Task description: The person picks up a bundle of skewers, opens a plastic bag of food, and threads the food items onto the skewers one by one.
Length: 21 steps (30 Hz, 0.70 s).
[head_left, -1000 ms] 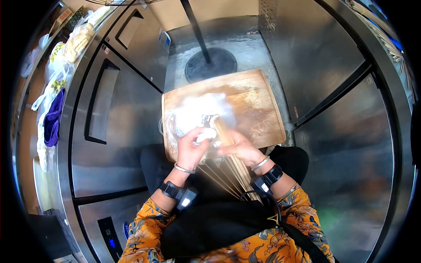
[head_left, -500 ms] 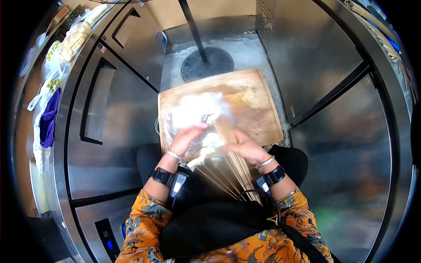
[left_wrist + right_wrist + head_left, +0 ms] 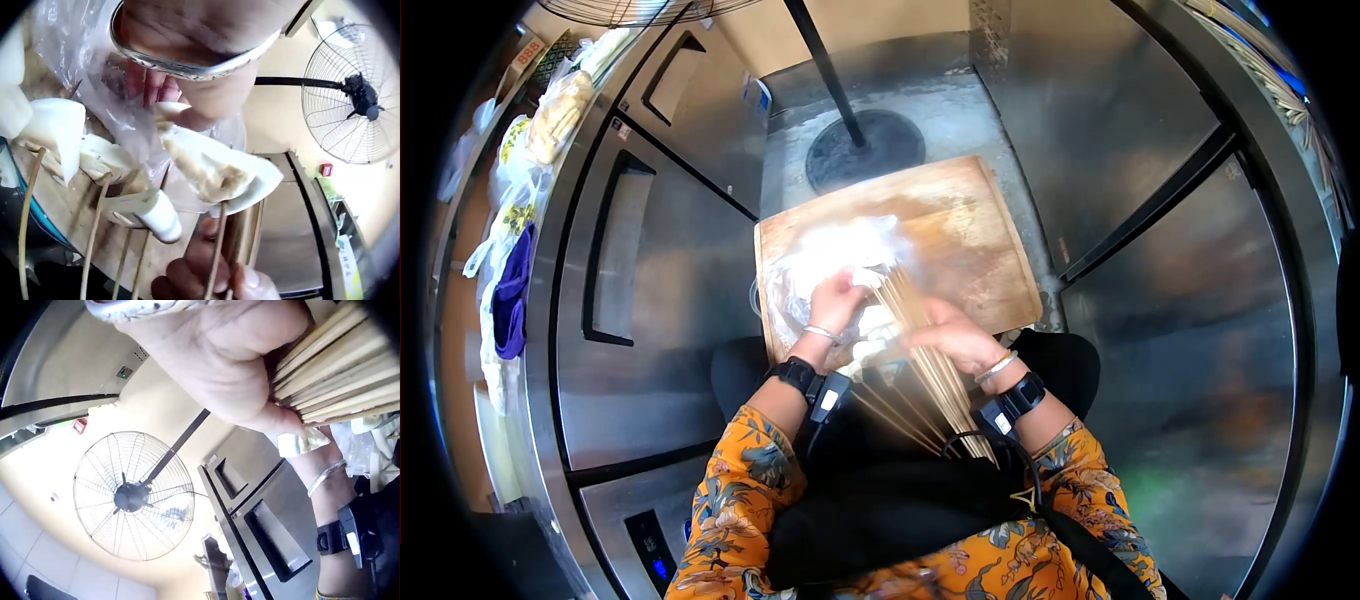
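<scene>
Left hand (image 3: 837, 298) pinches white chunk (image 3: 215, 167) | right hand (image 3: 957, 340) grips bamboo skewers (image 3: 945, 388) | cutting board (image 3: 985, 250), near edge | chunk may split if skewer runs off-centre

A working kitchen, this looked like: silver steel refrigerator doors (image 3: 685, 280) with black-edged handles (image 3: 601, 250) stood left of the pale rectangular wooden board (image 3: 980, 265), a broad silver steel cabinet (image 3: 1180, 330) stood right of it, and there, over its near edge, fanned a bundle of thin tan wooden skewers (image 3: 948, 392)!
</scene>
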Tool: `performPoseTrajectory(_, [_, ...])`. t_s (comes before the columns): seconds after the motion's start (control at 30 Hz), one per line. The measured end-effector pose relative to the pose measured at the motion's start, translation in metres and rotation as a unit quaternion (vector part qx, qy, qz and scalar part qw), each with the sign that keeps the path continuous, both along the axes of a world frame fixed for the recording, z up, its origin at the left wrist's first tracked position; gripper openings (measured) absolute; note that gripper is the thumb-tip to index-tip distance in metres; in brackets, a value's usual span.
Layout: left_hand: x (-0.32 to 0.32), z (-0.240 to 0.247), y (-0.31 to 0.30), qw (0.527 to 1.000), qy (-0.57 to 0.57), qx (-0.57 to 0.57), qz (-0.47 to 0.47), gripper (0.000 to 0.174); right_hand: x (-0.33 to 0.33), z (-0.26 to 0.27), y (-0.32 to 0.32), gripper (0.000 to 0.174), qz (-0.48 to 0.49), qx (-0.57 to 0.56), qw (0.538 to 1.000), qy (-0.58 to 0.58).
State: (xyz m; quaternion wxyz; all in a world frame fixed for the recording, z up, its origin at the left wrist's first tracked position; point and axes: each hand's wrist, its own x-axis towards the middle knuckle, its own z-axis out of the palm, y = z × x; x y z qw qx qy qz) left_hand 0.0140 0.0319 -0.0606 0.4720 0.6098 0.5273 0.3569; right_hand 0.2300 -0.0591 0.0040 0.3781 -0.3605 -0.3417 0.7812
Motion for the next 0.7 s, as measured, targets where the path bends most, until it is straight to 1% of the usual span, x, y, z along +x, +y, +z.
performPoseTrajectory(0.03, [-0.008,0.008,-0.003,0.995,-0.049,-0.081,0.039,0.019,-0.002,0.001,0.000,0.046,0.000,0.002,1.000,0.002])
performPoseTrajectory(0.07, [-0.011,0.024,-0.007,0.981,-0.139,-0.111,0.076,0.020,-0.004,0.000,0.001,0.046,-0.001,-0.002,1.000,-0.002])
performPoseTrajectory(0.1, [-0.012,0.041,-0.012,0.957,-0.227,-0.139,0.112,0.021,-0.006,-0.002,0.002,0.045,-0.002,-0.006,1.000,-0.008])
performPoseTrajectory(0.13, [-0.016,0.053,-0.016,0.924,-0.313,-0.165,0.146,0.023,-0.008,-0.004,0.003,0.045,-0.003,-0.010,1.000,-0.013])
performPoseTrajectory(0.17, [-0.024,0.058,-0.019,0.923,-0.338,-0.140,0.116,0.028,-0.011,-0.004,0.003,0.045,-0.004,-0.010,1.000,-0.018])
performPoseTrajectory(0.27, [-0.028,0.094,-0.032,0.883,-0.428,-0.156,0.108,0.028,-0.017,-0.003,0.004,0.044,-0.001,-0.009,1.000,-0.025])
performPoseTrajectory(0.3, [-0.029,0.100,-0.036,0.886,-0.428,-0.159,0.086,0.027,-0.018,-0.002,0.004,0.043,0.006,-0.007,1.000,-0.022])
performPoseTrajectory(0.4, [-0.033,0.097,-0.042,0.915,-0.366,-0.161,0.059,0.029,-0.020,-0.003,0.005,0.043,0.014,0.004,1.000,-0.011])
performPoseTrajectory(0.5, [-0.031,0.090,-0.046,0.935,-0.312,-0.143,0.092,0.034,-0.019,-0.001,0.003,0.044,0.009,0.006,1.000,0.023])
performPoseTrajectory(0.6, [-0.027,0.088,-0.045,0.941,-0.285,-0.130,0.129,0.034,-0.019,0.012,0.000,0.042,-0.010,0.001,0.998,0.054])
performPoseTrajectory(0.63, [-0.026,0.086,-0.045,0.952,-0.258,-0.114,0.120,0.034,-0.019,0.017,-0.002,0.041,-0.019,0.000,0.998,0.063])
performPoseTrajectory(0.7, [-0.024,0.082,-0.043,0.970,-0.203,-0.079,0.103,0.034,-0.016,0.022,-0.002,0.038,0.008,0.004,0.996,0.083])
